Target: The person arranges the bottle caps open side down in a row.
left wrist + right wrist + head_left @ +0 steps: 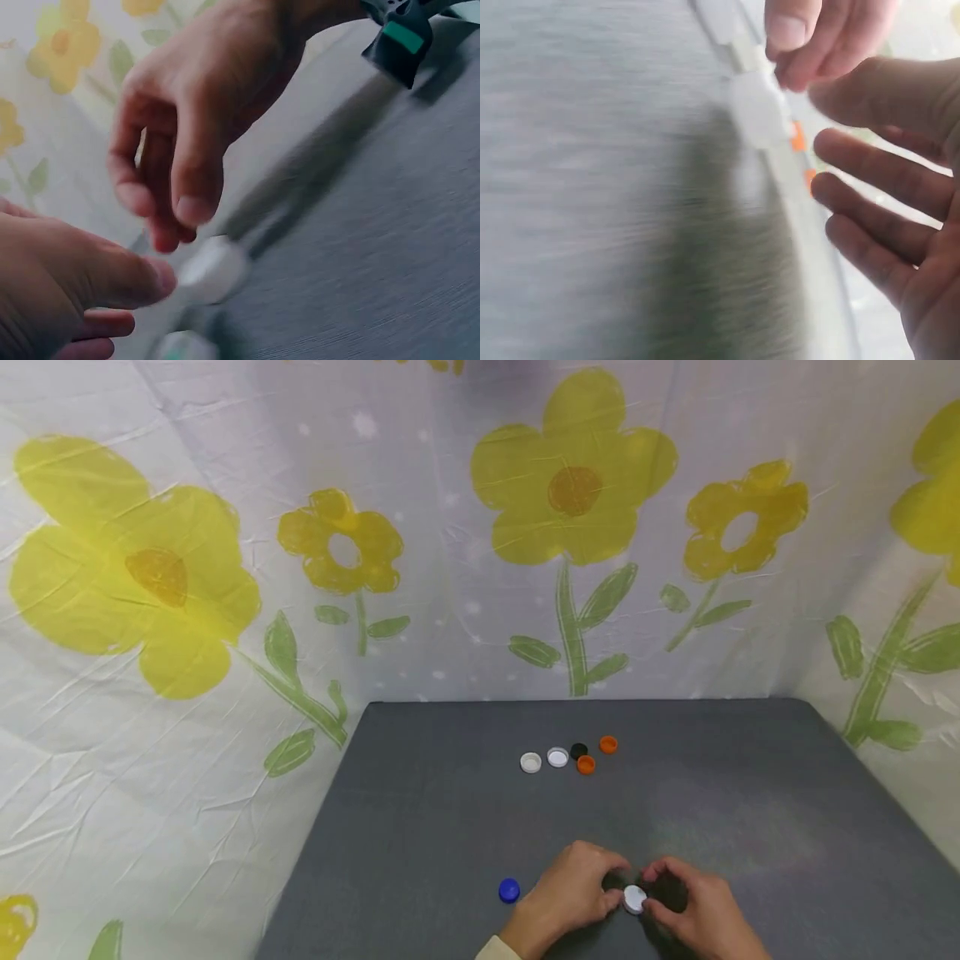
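Observation:
A round white bottle cap sits between my two hands near the front of the grey table. To its left is my left hand, thumb and index finger apart, with the thumb tip close to the cap's edge. My right hand is on the other side; its thumb tip overlaps the cap's edge in the head view, while the right wrist view shows its fingers spread. A second white piece with a greenish mark shows blurred in the left wrist view. Left of my left hand lies a blue cap.
Toward the back of the grey table lie two white caps, a dark cap and two orange caps. A cloth printed with yellow flowers hangs behind the table and along its sides.

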A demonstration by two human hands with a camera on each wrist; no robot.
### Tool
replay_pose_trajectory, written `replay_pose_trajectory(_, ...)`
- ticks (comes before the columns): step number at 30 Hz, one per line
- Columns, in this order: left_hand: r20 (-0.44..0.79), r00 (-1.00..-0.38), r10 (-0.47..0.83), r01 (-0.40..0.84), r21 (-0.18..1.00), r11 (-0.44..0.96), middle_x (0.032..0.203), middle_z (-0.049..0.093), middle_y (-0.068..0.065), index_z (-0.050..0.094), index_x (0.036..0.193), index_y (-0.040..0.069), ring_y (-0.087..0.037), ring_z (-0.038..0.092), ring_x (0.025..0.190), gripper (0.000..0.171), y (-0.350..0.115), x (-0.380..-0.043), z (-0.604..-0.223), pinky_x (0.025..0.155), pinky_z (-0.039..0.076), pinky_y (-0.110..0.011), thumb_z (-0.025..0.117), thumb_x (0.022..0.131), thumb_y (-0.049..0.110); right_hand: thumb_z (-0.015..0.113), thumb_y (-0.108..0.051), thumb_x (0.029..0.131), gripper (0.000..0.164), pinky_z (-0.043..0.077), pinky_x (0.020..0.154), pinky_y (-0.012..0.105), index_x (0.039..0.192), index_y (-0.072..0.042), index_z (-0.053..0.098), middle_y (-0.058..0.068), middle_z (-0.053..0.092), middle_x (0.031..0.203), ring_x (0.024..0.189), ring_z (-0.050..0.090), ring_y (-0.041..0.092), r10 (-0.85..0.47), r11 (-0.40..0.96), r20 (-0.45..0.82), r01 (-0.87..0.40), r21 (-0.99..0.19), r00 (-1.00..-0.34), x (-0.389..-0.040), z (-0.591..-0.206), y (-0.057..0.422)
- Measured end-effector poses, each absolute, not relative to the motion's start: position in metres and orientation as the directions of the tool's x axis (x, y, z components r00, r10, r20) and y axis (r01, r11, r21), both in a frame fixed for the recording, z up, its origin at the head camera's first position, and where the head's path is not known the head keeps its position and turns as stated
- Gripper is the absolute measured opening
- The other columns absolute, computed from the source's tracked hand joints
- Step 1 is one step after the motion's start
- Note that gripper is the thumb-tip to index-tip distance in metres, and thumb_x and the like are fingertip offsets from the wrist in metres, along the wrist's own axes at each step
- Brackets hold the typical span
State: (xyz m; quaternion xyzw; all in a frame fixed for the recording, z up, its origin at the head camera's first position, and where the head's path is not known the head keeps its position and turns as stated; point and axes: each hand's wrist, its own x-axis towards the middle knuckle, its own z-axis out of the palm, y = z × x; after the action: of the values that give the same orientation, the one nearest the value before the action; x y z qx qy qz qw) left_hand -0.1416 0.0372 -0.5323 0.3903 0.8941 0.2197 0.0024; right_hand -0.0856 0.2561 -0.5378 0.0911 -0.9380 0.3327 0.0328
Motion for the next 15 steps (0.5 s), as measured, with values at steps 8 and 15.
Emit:
replay_pose_trajectory(8, 0.309, -0.761, 0.57, 0.647, 0.415, 0.639, 0.124, 0.082, 0.004, 0.083, 0.126, 0.017, -0.008, 0.077, 0.117, 0.034, 0.007, -0.168, -0.501, 0.1, 0.059, -0.021, 0.09, 0.092, 0.023, 0.098, -0.011, 0.079, 0.037, 0.065, 0.082, 0.044, 0.111, -0.02, 0.081, -0.011, 0.08, 0.106, 0.097, 0.077, 0.021, -0.202, 0.739, 0.398, -0.406, -0.537, -0.895, -0.113, -0.507, 0.252)
replay_pose_trajectory(15, 0.381, -0.805, 0.455, 0.592, 0.476, 0.65, 0.126, 0.082, -0.003, 0.082, 0.129, 0.013, -0.019, 0.079, 0.116, 0.04, -0.025, -0.192, -0.475, 0.101, 0.062, -0.032, 0.091, 0.091, 0.023, 0.096, -0.01, 0.082, 0.039, 0.065, 0.085, 0.048, 0.117, -0.017, 0.082, -0.005, 0.082, 0.114, 0.103, 0.079, 0.023, -0.289, 0.712, 0.444, -0.501, -0.493, -0.848, -0.144, -0.482, 0.239)
